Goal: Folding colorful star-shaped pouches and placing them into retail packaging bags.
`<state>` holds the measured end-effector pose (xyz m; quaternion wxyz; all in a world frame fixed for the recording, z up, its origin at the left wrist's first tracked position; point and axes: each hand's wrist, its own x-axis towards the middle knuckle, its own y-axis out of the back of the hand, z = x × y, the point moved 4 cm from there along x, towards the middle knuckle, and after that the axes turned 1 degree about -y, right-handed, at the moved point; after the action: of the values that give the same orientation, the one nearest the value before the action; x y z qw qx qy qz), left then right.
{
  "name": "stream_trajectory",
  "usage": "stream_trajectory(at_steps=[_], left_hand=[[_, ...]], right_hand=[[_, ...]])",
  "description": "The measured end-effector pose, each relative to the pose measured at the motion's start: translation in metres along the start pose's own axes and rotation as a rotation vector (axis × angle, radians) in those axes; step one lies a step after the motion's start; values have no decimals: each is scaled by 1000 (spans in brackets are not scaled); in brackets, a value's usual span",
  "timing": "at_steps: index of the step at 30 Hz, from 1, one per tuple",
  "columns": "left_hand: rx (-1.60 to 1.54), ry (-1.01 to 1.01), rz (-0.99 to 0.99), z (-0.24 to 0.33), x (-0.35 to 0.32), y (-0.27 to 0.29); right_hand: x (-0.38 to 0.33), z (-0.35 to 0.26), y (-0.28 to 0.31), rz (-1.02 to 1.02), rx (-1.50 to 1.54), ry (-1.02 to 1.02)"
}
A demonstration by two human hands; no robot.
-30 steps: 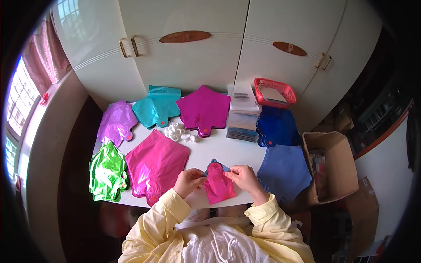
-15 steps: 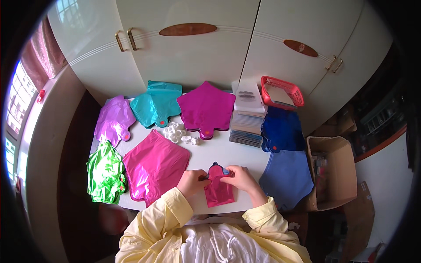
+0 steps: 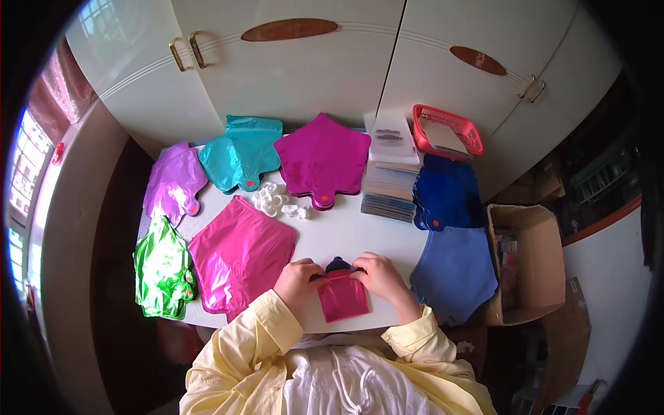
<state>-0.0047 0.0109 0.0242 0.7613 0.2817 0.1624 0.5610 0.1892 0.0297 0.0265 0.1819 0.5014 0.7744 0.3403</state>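
A small folded pink foil packet (image 3: 344, 299) lies on the table in front of me, with a dark blue tabbed piece (image 3: 337, 264) showing at its top edge. My left hand (image 3: 299, 280) pinches its upper left corner. The upper right corner is between the thumb and fingers of my right hand (image 3: 379, 275). Left of my left hand is a large flat pink foil balloon (image 3: 242, 259). A flat light blue foil balloon (image 3: 455, 273) lies to the right of my right hand. My fingers partly cover the packet's top.
Flat foil balloons in green (image 3: 162, 270), purple (image 3: 173, 180), teal (image 3: 242, 155), magenta (image 3: 322, 155) and dark blue (image 3: 449, 190) ring the table. White ribbon coils (image 3: 271, 199), stacked cards (image 3: 389, 190), a red basket (image 3: 476, 142) and a cardboard box (image 3: 539, 263) are around.
The pink upper flap that stood up over the dark blue piece is now down, leaving a straight upper edge. Both hands stay at the packet's top corners. The view has shifted slightly.
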Motion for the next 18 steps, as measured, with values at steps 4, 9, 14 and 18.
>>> stream_trajectory(at_steps=[4,9,14,18], left_hand=[[99,-122,-3,-5,-5,-1],[307,-241,-2,7,-16,-5],[643,-474,-48,36,-30,-10],[846,-578,-125,29,-37,-28]], right_hand=[[-4,0,-2,42,-65,81],[-9,-2,-4,102,-157,207],[-15,-10,0,166,-232,311],[-18,-16,-1,182,-320,333]])
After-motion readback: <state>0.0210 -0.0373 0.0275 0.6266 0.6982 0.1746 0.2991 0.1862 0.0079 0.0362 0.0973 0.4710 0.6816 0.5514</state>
